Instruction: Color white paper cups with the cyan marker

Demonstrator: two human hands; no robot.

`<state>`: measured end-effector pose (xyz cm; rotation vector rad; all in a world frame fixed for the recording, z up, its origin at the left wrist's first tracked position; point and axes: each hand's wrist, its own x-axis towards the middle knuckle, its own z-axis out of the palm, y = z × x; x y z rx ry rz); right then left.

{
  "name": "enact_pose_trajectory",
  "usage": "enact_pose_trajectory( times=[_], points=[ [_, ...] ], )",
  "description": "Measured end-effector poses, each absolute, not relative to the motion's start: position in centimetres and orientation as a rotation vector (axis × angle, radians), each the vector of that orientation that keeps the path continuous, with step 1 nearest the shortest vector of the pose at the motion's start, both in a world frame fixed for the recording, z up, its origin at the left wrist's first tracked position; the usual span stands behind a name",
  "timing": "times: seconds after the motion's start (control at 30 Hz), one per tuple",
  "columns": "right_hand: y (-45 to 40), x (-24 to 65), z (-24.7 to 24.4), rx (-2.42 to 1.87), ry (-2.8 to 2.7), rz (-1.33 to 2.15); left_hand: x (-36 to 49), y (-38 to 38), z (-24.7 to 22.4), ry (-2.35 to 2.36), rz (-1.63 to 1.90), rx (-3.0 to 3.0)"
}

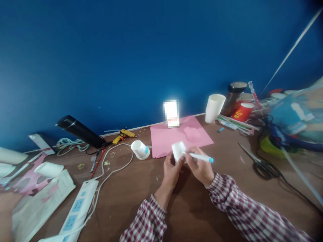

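My left hand [173,171] is closed on a small white paper piece [178,150], gripping its lower edge between thumb and fingers. In my right hand [200,168] is a white marker [200,156] with a light blue end. Its tip points left and meets or nearly meets the face of the white piece; I cannot tell whether it touches. Beyond both hands lie pink paper sheets [164,137] on the brown table [141,188]. To the left stands a white paper cup [140,150] with a blue patch. A small blue cap [221,129] lies to the right.
On the right are scissors [264,168], a tall white cup [214,107] and a red paper cup [243,112]. On the left are a yellow glue gun [123,136], a black bottle [80,131] and a power strip [78,208] with cables. Another person's blurred hand [8,208] shows at left.
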<state>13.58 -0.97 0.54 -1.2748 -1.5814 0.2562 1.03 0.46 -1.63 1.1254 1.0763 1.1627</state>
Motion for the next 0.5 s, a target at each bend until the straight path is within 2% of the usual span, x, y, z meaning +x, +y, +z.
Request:
enact_pose_trajectory(
  times=[0.5],
  points=[
    [-0.9,13.95,-0.12,-1.302,-1.409,0.297,0.92,0.66,-2.41,1.059,1.181,1.106]
  ],
)
